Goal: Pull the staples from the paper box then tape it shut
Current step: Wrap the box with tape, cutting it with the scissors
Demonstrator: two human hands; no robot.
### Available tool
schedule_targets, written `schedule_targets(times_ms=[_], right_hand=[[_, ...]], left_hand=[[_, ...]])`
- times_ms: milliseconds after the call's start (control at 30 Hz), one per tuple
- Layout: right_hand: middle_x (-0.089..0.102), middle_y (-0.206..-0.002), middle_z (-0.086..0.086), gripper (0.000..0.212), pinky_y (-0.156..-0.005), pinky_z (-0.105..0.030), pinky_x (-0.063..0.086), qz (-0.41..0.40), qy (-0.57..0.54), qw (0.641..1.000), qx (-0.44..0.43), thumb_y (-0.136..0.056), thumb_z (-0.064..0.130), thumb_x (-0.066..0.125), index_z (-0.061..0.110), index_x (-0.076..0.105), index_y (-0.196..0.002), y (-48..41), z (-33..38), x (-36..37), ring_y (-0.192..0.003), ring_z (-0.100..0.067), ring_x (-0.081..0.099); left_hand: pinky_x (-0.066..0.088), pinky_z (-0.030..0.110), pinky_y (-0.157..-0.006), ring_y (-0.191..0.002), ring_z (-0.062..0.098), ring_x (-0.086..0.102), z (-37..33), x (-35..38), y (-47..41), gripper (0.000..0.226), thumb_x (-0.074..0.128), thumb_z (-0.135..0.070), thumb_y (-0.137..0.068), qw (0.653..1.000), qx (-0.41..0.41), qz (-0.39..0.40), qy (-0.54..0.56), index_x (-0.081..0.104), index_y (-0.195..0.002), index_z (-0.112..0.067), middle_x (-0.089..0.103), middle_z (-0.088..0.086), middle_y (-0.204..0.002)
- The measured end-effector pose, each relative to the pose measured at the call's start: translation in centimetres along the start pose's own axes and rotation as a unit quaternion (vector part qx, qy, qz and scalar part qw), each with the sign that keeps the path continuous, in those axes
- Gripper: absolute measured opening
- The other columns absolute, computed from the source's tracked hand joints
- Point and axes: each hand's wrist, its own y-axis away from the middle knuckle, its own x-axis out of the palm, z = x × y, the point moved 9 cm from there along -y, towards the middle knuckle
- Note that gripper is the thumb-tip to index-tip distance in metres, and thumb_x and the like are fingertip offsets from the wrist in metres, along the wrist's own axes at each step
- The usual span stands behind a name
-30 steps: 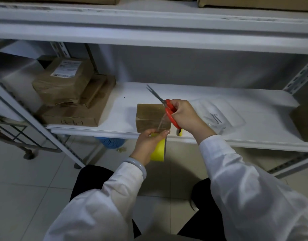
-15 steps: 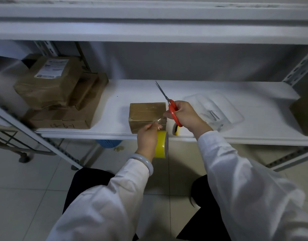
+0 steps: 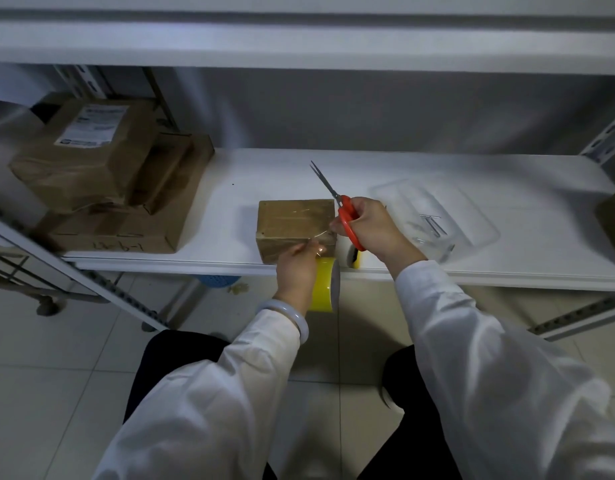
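Note:
A small brown paper box [image 3: 292,220] stands near the front edge of the white shelf [image 3: 437,271]. Clear tape lies over its top and front. My left hand [image 3: 295,271] holds a yellow tape roll [image 3: 325,284] just below the shelf edge, with a strip of clear tape [image 3: 316,239] stretched up to the box. My right hand [image 3: 368,228] grips red-handled scissors [image 3: 346,220], blades pointing up and away, its fingers at the box's right front corner. A second tape roll [image 3: 353,256] is partly hidden behind that hand.
A clear plastic tray [image 3: 472,216] holding several metal staples sits right of the box. Stacked brown parcels [image 3: 108,181] fill the shelf's left end, and another carton [image 3: 614,223] shows at the far right. An upper shelf [image 3: 299,46] overhangs. A blue basket [image 3: 217,279] lies on the floor.
My left hand has lowered the yellow roll slightly, drawing the tape strip down the box's front. My right hand with the scissors has moved closer to the box corner.

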Motion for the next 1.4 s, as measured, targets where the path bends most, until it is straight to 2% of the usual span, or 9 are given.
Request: schedule_targets(times_ms=[100, 300, 467, 633, 800, 933, 1167, 1267, 1400], right_hand=[[0.056, -0.071, -0.003, 0.022, -0.071, -0.033, 0.048, -0.003, 0.002, 1.000, -0.003, -0.078, 0.011, 0.072, 0.021, 0.055, -0.068, -0.3, -0.1, 0.0, -0.068, -0.018, 0.053], [0.056, -0.072, -0.001, 0.010, -0.076, -0.037, 0.054, -0.018, 0.041, 0.999, -0.029, -0.080, 0.013, 0.068, 0.010, 0.060, -0.084, -0.3, -0.2, 0.3, -0.074, -0.019, 0.056], [0.047, -0.071, 0.010, 0.027, -0.049, -0.002, 0.039, -0.049, -0.030, 0.998, -0.016, -0.080, 0.009, 0.073, 0.013, 0.051, -0.095, 0.3, -0.4, -1.0, -0.055, 0.002, 0.058], [0.048, -0.071, 0.008, 0.041, -0.054, -0.015, 0.036, -0.042, -0.012, 0.999, 0.001, -0.071, 0.026, 0.082, 0.015, 0.051, -0.095, 0.1, -0.3, 0.3, -0.066, -0.009, 0.046], [0.046, -0.068, 0.004, 0.042, -0.060, -0.024, 0.038, -0.042, -0.028, 0.997, 0.060, -0.074, 0.040, 0.077, 0.010, 0.051, -0.089, -0.1, -1.9, 0.7, -0.075, -0.019, 0.049], [0.054, -0.079, -0.002, 0.039, -0.073, -0.028, 0.040, -0.037, 0.014, 0.997, 0.059, -0.077, 0.042, 0.073, 0.011, 0.053, -0.091, -0.2, -1.3, 1.2, -0.082, -0.021, 0.052], [0.048, -0.072, 0.004, 0.041, -0.072, -0.028, 0.038, 0.009, 0.050, 0.997, 0.061, -0.076, 0.040, 0.075, 0.013, 0.048, -0.092, 0.1, -1.0, 1.6, -0.084, -0.020, 0.050], [0.045, -0.069, 0.004, 0.038, -0.072, -0.029, 0.040, 0.027, 0.044, 0.995, 0.086, -0.076, 0.040, 0.075, 0.016, 0.047, -0.084, 0.4, -1.7, 2.1, -0.084, -0.023, 0.051], [0.048, -0.071, 0.001, 0.042, -0.077, -0.034, 0.048, 0.025, 0.028, 0.995, 0.097, -0.076, 0.041, 0.075, 0.013, 0.049, -0.094, 0.6, -1.8, 2.2, -0.083, -0.026, 0.053]], left_hand=[[0.031, 0.029, -0.081, -0.082, 0.018, 0.044, 0.0, 0.1, 0.0, 0.026, 0.056, -0.024, -0.091, 1.000, -0.009, -0.001, -0.007, 0.046, -0.067, -0.023, 0.047, -0.005, -0.072], [0.033, 0.030, -0.084, -0.088, 0.019, 0.046, 0.0, -0.1, -0.1, 0.021, 0.051, -0.033, -0.093, 1.000, -0.008, -0.011, 0.022, 0.051, -0.077, -0.020, 0.052, -0.004, -0.082], [0.034, 0.033, -0.091, -0.096, 0.019, 0.047, 0.4, -0.2, -0.4, 0.020, 0.051, -0.039, -0.092, 0.999, -0.001, -0.023, 0.044, 0.047, -0.096, -0.020, 0.050, -0.001, -0.099], [0.036, 0.033, -0.091, -0.097, 0.021, 0.049, 0.4, -0.1, -0.7, 0.019, 0.056, -0.038, -0.090, 0.997, 0.004, -0.022, 0.068, 0.047, -0.097, -0.022, 0.053, 0.000, -0.100], [0.036, 0.039, -0.095, -0.090, 0.022, 0.049, 1.0, 0.0, -0.7, 0.024, 0.057, -0.039, -0.087, 0.996, -0.039, -0.008, 0.074, 0.047, -0.071, -0.024, 0.054, -0.005, -0.080], [0.041, 0.041, -0.095, -0.103, 0.027, 0.054, 1.5, 0.1, -1.2, 0.038, 0.057, -0.047, -0.082, 0.996, -0.052, -0.007, 0.067, 0.056, -0.105, -0.017, 0.061, 0.007, -0.110], [0.043, 0.048, -0.100, -0.103, 0.029, 0.059, 2.5, 1.0, -2.6, 0.064, 0.052, -0.067, -0.070, 0.995, -0.069, 0.020, 0.071, 0.060, -0.110, -0.018, 0.066, 0.009, -0.112], [0.046, 0.045, -0.097, -0.098, 0.029, 0.062, 2.7, 1.5, -2.1, 0.054, 0.039, -0.063, -0.087, 0.986, -0.085, 0.063, 0.130, 0.065, -0.100, -0.017, 0.067, 0.011, -0.106], [0.049, 0.035, -0.081, -0.084, 0.022, 0.059, 2.8, 1.4, -1.1, 0.009, 0.052, -0.028, -0.092, 0.984, -0.061, 0.119, 0.122, 0.056, -0.087, -0.021, 0.061, 0.006, -0.090]])
